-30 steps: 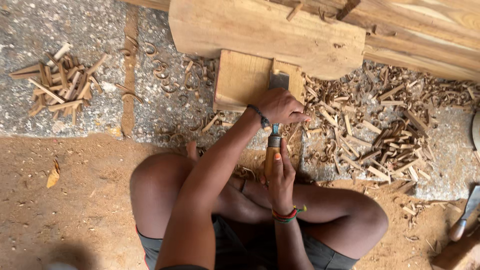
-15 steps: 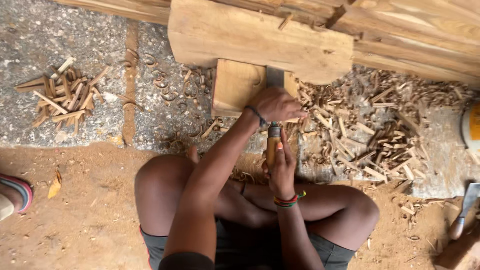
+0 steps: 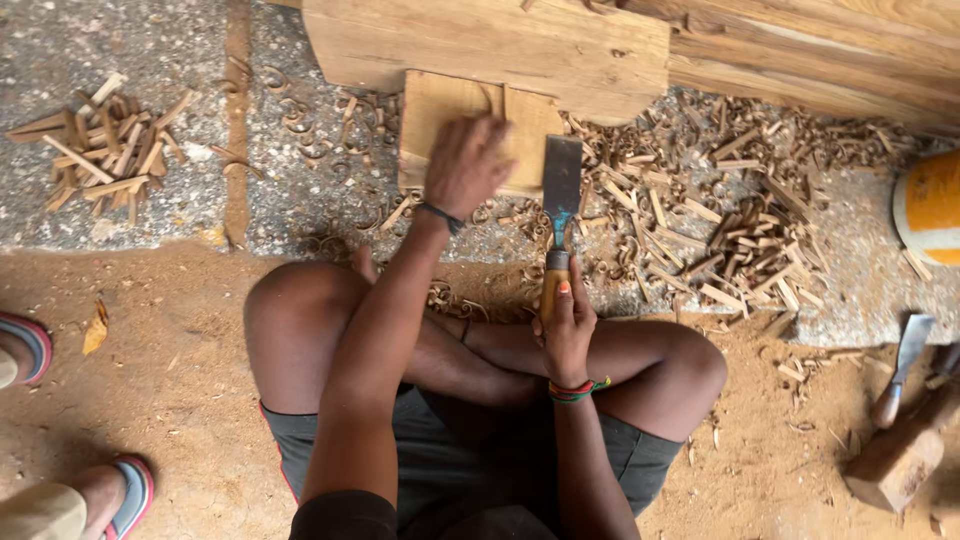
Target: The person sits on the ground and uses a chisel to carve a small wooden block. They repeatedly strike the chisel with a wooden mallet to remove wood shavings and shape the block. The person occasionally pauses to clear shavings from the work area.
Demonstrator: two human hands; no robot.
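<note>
A heavy timber beam [image 3: 490,50] lay across the top, on the gravel. A flat wooden board [image 3: 425,120] sat against its near face. The left hand [image 3: 465,165] rested on the board, blurred; fingers looked loosely curled, holding nothing I could make out. The right hand [image 3: 567,320] was closed round the handle of a wide chisel [image 3: 560,190], blade lying beside the board's right edge. Wood chips [image 3: 720,240] lay scattered to the right.

No packages, labels, signs or screens in view. Nearest candidate: round orange-and-white container [image 3: 930,205], cut off by the frame edge at 3 o'clock; kind cannot be told.
</note>
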